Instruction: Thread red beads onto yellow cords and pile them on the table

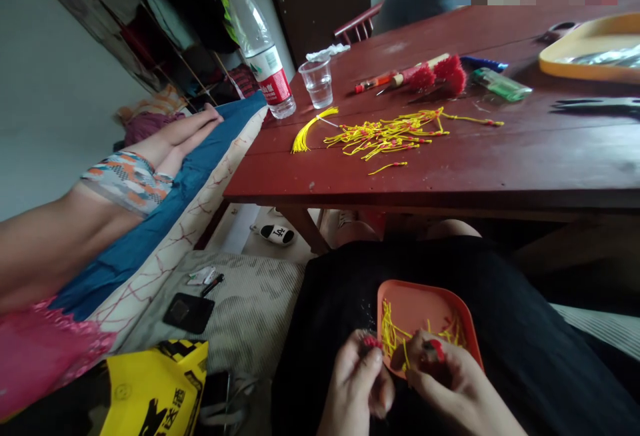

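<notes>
My left hand [356, 383] is at the bottom centre, over my lap, its fingers pinched on a small red bead [371, 342]. My right hand [443, 376] is just to its right, fingers curled round a yellow cord [405, 353] and something red. Both hands hover at the near edge of an orange tray [430, 303] resting on my black-clothed lap. The tray holds several yellow cords and a few red beads.
A dark red table [500, 156] stands ahead with a pile of yellow cords [390, 136], a yellow tassel [307, 133], red tassels [443, 76], a green lighter [500, 84], a plastic cup [317, 81], a water bottle [257, 39] and a yellow tray [590, 49]. Another person lies on the bed [165, 189] at left. A yellow bag [150, 389] and a black phone [189, 313] lie nearby.
</notes>
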### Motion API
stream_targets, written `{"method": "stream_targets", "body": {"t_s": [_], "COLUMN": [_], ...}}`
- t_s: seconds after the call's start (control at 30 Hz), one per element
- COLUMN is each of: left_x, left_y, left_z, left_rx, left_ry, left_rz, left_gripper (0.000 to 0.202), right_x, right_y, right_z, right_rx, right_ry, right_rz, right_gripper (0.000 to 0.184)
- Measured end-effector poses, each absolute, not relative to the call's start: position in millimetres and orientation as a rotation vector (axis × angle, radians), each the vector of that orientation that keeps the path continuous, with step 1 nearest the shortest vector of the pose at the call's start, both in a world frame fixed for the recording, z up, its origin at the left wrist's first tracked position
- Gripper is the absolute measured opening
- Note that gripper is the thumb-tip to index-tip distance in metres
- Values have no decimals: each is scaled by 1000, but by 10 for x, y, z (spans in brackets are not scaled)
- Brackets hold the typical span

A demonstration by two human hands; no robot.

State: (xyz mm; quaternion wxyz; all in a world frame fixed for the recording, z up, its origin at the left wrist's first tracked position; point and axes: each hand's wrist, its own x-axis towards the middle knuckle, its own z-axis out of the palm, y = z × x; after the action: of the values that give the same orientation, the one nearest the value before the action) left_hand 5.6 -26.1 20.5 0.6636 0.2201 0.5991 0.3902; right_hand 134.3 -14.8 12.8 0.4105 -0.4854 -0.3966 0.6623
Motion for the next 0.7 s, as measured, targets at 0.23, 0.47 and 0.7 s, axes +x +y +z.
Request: {"method": "stream_targets", "body": {"t_s": [0.23, 0.47, 0.7], "left_x": [55, 13, 29], "left_y": [-476, -794, -929], "left_z": [278, 408, 336], "left_rx": [535, 586, 560], "left_ry": [1290, 1097, 1105], "left_rz": [989, 1026, 1044], "left_gripper": [33, 29, 37], "right_x": [1351, 1339, 1304], "right_y": [-432, -796, -953], "right_z": [177, 293, 140], "right_rx": [-1131, -1050, -1037], "right_ry": [-891, -952, -869], "right_rz": [1832, 1816, 1702], "right_gripper": [15, 22, 38]}}
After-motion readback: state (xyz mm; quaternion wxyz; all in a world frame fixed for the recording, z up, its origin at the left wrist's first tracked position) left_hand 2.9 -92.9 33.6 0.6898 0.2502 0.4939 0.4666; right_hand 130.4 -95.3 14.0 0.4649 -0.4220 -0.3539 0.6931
